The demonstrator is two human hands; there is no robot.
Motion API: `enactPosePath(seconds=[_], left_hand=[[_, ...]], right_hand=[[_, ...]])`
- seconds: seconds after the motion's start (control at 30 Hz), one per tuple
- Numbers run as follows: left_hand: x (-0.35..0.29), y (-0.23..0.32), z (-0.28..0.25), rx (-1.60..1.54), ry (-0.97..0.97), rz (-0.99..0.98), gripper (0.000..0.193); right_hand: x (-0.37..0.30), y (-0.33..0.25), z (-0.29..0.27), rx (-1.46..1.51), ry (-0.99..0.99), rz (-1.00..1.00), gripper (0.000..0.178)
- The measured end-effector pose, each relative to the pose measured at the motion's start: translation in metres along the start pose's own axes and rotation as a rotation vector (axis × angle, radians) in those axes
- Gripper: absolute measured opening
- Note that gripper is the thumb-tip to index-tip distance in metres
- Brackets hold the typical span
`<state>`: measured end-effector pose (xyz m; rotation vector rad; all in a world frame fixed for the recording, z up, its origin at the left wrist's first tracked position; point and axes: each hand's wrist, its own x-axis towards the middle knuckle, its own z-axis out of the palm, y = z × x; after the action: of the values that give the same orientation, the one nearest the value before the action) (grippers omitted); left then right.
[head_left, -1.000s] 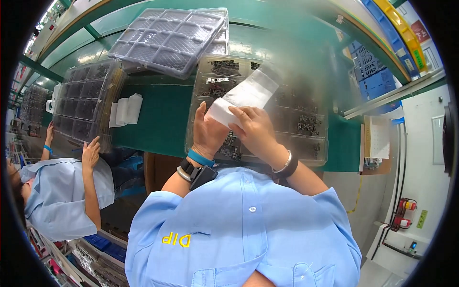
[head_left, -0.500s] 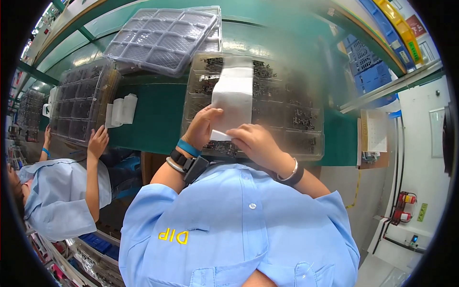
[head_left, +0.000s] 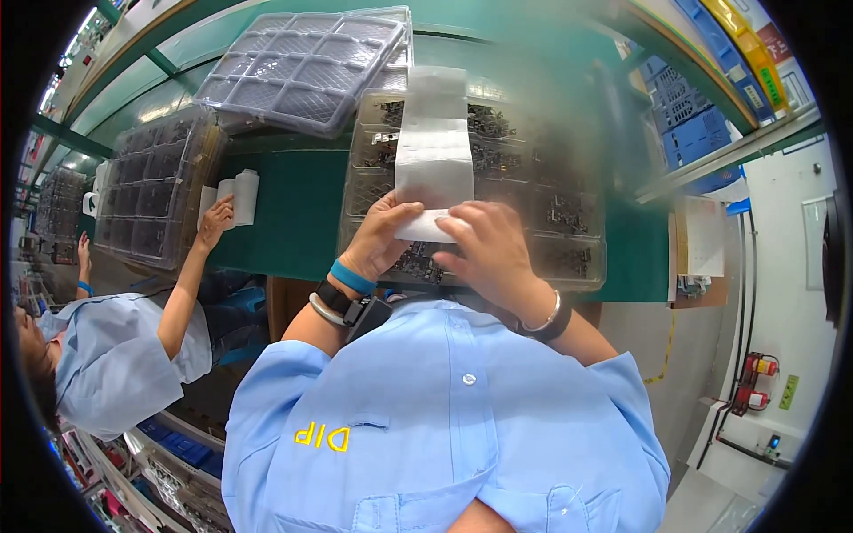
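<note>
A long white paper strip (head_left: 434, 162) stretches away from me over a clear compartment tray (head_left: 601, 266) of small dark parts (head_left: 569, 213). Its near end is folded over into a flat band. My left hand (head_left: 382, 233) is closed on the left side of this fold, thumb on top. At the fold's right side, the fingers of my right hand (head_left: 493, 244) press on the paper, with the thumb lower and apart from it. The strip covers part of the tray's left compartments.
Stacked empty clear trays (head_left: 302, 67) lie at the far left. A co-worker's hand (head_left: 216, 220) touches white paper rolls (head_left: 244, 197) beside another filled tray stack (head_left: 147, 191). Blue crates (head_left: 684, 124) stand far right, and papers (head_left: 702, 235) sit at the table's right end.
The paper's near fold has become wider and moved slightly away from me. My right hand has shifted up and right, its fingers now over the fold. The co-worker's hand has moved onto the paper rolls.
</note>
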<state>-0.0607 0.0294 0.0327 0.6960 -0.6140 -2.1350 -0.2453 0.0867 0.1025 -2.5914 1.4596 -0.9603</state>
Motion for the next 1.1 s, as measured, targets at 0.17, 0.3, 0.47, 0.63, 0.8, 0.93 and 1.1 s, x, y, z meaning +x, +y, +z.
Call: enactPosePath(seconds=[0.17, 0.3, 0.47, 0.63, 0.8, 0.93, 1.1], left_hand=[[-0.012, 0.008, 0.016, -0.064, 0.014, -0.082, 0.038], [-0.014, 0.018, 0.021, -0.290, -0.188, -0.125, 0.038], [-0.022, 0.014, 0.040, -0.121, -0.224, 0.027, 0.038], [-0.023, 0.009, 0.032, 0.335, 0.049, 0.245, 0.039], [-0.032, 0.018, 0.028, 0.232, 0.027, 0.211, 0.038], [-0.039, 0.010, 0.039, 0.335, -0.038, 0.115, 0.036], [-0.037, 0.001, 0.031, 0.194, 0.057, 0.083, 0.038]], right_hand=[[-0.007, 0.012, 0.005, 0.091, -0.063, -0.017, 0.029], [-0.001, 0.012, 0.002, 0.666, -0.256, 0.517, 0.026], [0.001, 0.022, 0.012, 0.827, -0.153, 0.561, 0.024], [0.000, 0.017, 0.015, 0.850, -0.091, 0.623, 0.024], [-0.026, 0.044, 0.013, 1.453, -0.120, 0.887, 0.034], [-0.017, 0.046, 0.019, 2.058, -0.123, 0.890, 0.043], [-0.004, 0.056, 0.027, 1.973, -0.101, 0.786, 0.045]])
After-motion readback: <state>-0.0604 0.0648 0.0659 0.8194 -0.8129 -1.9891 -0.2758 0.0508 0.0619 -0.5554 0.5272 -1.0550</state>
